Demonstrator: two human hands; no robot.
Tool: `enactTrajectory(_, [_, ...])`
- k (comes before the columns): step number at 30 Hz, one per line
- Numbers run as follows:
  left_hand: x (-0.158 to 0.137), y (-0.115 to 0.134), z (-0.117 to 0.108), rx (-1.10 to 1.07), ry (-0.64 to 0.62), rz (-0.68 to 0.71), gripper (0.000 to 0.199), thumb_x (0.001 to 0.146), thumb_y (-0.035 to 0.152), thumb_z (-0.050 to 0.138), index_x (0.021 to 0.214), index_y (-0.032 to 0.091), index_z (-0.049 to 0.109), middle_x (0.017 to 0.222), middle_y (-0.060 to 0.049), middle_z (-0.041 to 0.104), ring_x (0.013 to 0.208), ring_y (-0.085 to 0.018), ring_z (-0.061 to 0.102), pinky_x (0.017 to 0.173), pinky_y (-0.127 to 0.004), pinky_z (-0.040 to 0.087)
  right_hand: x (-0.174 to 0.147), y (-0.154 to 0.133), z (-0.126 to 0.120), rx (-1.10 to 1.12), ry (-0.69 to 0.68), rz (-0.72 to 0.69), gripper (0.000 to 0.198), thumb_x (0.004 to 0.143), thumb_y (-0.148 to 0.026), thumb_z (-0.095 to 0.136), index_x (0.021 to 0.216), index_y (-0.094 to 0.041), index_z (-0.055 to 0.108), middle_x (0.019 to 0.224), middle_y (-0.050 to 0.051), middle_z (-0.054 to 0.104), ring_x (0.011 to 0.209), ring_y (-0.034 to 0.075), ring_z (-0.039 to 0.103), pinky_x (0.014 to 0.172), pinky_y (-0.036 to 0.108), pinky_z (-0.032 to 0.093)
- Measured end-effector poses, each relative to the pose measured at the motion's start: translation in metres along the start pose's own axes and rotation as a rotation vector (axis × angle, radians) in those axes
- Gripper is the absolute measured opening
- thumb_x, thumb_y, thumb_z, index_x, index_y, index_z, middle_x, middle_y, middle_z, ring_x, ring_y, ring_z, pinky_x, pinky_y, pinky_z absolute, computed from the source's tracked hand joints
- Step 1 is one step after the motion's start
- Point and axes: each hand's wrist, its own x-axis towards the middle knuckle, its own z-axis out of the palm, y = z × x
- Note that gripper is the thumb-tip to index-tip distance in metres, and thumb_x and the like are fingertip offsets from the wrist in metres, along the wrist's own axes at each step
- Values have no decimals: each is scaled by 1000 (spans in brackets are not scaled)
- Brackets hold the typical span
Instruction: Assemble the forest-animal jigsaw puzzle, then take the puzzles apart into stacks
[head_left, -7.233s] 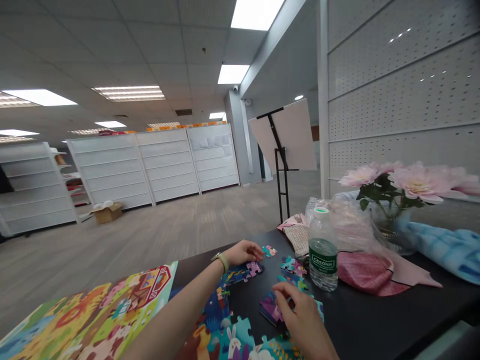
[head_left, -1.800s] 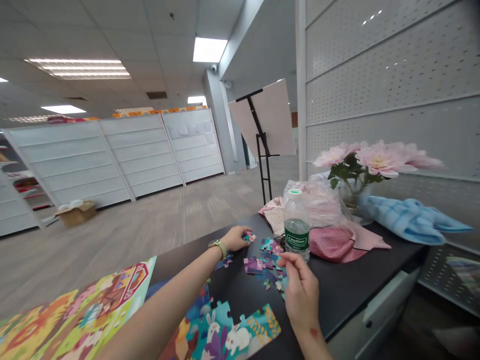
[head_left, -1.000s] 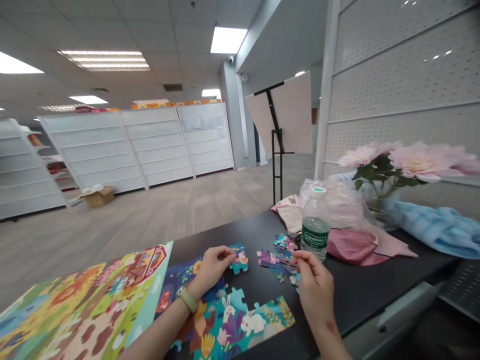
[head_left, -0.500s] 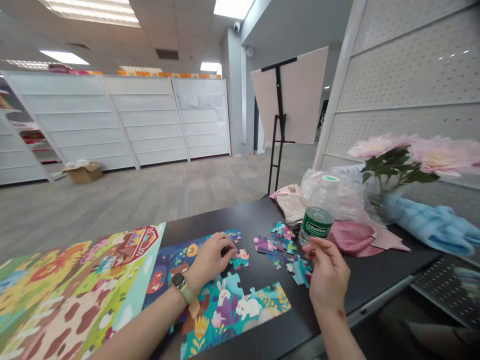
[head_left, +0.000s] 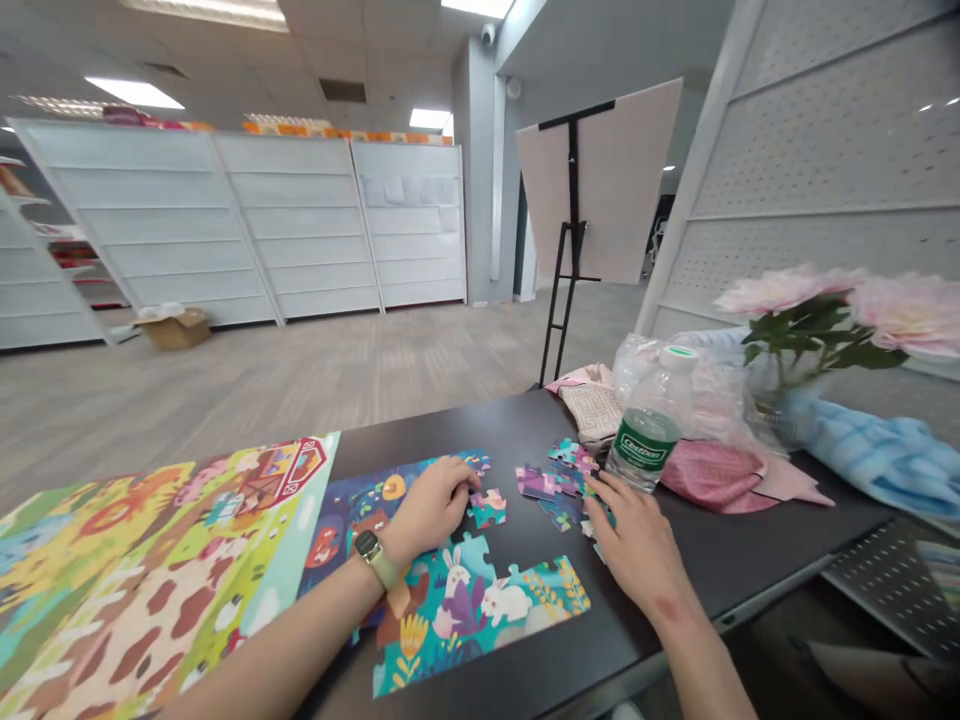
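My left hand (head_left: 439,503), with a watch on its wrist, rests over the partly joined jigsaw puzzle (head_left: 480,640). Its fingers are loosely bent, thumb and forefinger apart, and nothing shows between them. A small joined puzzle section (head_left: 488,508) lies just right of these fingertips. The puzzle shows white rabbits and plants on teal, with a dark blue part beyond my wrist. My right hand (head_left: 628,525) is open, palm down, fingers stretched over the loose puzzle pieces (head_left: 541,482). Its fingertips reach the right side of the pile and hide some pieces.
A colourful farm picture sheet (head_left: 172,560) covers the table's left side. Close behind my right hand stands a water bottle (head_left: 649,430). Pink cloth (head_left: 709,478), a blue towel (head_left: 877,445) and flowers (head_left: 810,300) are at the right. An easel (head_left: 574,200) stands beyond the dark table (head_left: 420,430).
My right hand has lowered from in front of the bottle onto the loose pieces, its pinched fingers now stretched out. The left hand stays nearly in place. The view has shifted slightly.
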Motion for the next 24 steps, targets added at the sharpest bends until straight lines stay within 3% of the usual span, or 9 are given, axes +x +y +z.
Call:
enactTrajectory(3, [0,0,0,-8,-11,-8,25,87,8,44,86,21,65,89,-4,66,89,-22,59,81,-34,46,-2,-1,9,-76,-22,-17,32,91,-37,49,108,-25,73,126,8,69,111,33,58,87,47,46])
enactTrajectory(7, [0,1,0,-30,-31,23,24,89,11,46,87,22,67,88,-4,66,89,-22,59,83,-35,46,1,2,7,44,-9,-13,21,85,-33,54,92,-23,71,105,6,74,102,29,60,89,43,45])
enactTrajectory(12, [-2,6,-2,-47,-91,161,26,93,15,50,103,25,72,110,-6,68,106,-23,60,96,-38,45,4,1,-3,226,127,101,43,78,-32,53,116,-19,68,91,6,71,86,24,63,83,38,47])
enactTrajectory(15, [-3,6,-1,7,-116,175,26,92,22,58,113,27,71,121,-7,66,115,-26,58,102,-42,42,2,-12,-15,322,170,149,38,80,-39,54,107,-20,72,88,6,71,74,21,63,72,34,47])
enactTrajectory(19, [-2,5,-1,16,-132,174,28,86,30,70,114,25,71,117,-6,70,112,-27,61,108,-45,37,-8,-42,-27,470,-5,195,27,78,-45,61,85,-21,71,73,2,70,62,18,59,61,29,43])
enactTrajectory(22, [0,4,-1,-30,-138,176,25,88,28,68,112,25,71,112,-5,73,108,-26,63,109,-46,36,-15,-59,-25,540,-204,169,29,73,-35,64,98,-21,70,55,-5,59,53,16,54,54,27,39])
enactTrajectory(24, [0,3,-1,-49,-135,164,25,87,25,67,111,24,70,109,-5,73,107,-26,63,107,-45,38,-18,-63,-20,531,-263,142,35,70,-30,63,103,-21,70,49,-8,53,49,16,51,51,26,37])
